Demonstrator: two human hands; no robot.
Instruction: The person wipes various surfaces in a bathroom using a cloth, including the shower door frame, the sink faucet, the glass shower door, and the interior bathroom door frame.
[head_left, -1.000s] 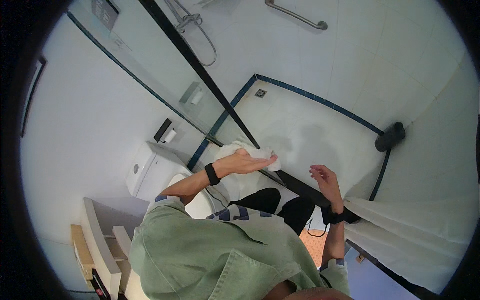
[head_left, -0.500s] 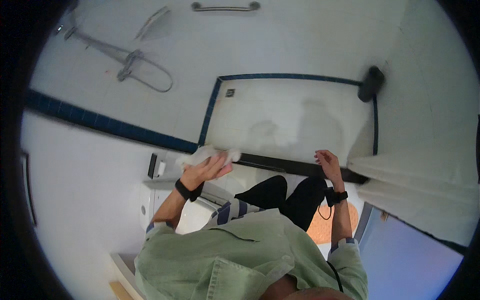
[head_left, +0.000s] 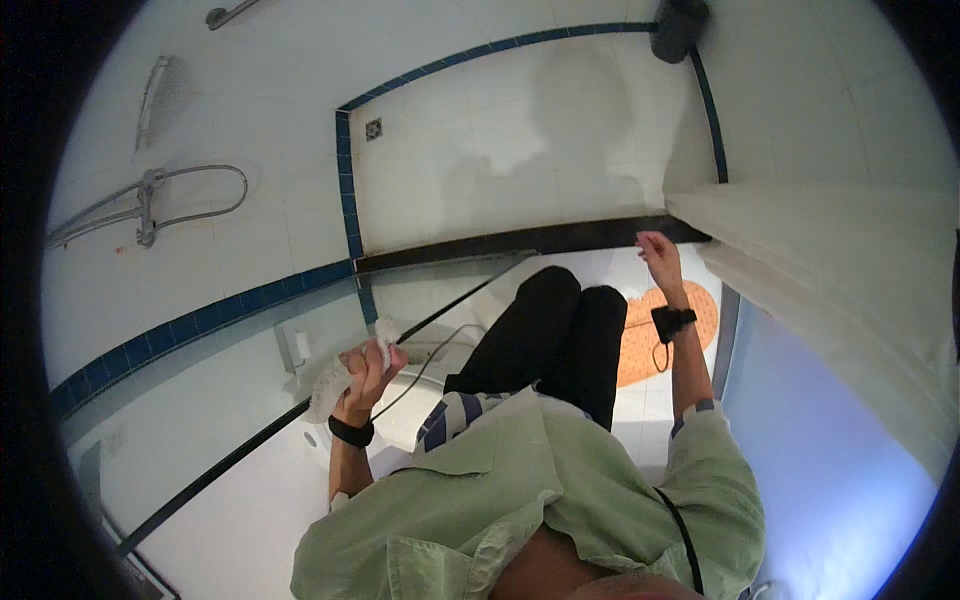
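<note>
My left hand (head_left: 370, 376) has its grip closed on the cloth (head_left: 327, 390), white and bunched, one end poking up past my fingers and the rest hanging out on the far left side of my palm. The cloth lies over the black rail (head_left: 215, 477) that edges the glass (head_left: 225, 375); I cannot tell whether it wraps right round. A black band (head_left: 350, 432) circles that wrist, and the toilet (head_left: 405, 408) sits just beyond it, partly hidden by my hand and the rail.

My right hand (head_left: 662, 262) hangs near the right end of the dark sill (head_left: 480, 243), its grip loose and fairly narrow, fingers lightly bent. Whether it touches the sill I cannot tell. A second black band (head_left: 672, 322) with a cord is on that wrist, above the orange mat (head_left: 640, 345). The white curtain (head_left: 830, 275) drapes to the right of it.

My knees (head_left: 535, 310), in black, are between my two hands. Past the sill lies the pale shower floor (head_left: 430, 190), bordered by blue tiles (head_left: 345, 165), with the drain (head_left: 374, 129) near its far left corner. The shower tap (head_left: 147, 210) is on the wall to the left, its hose looping beside it.
</note>
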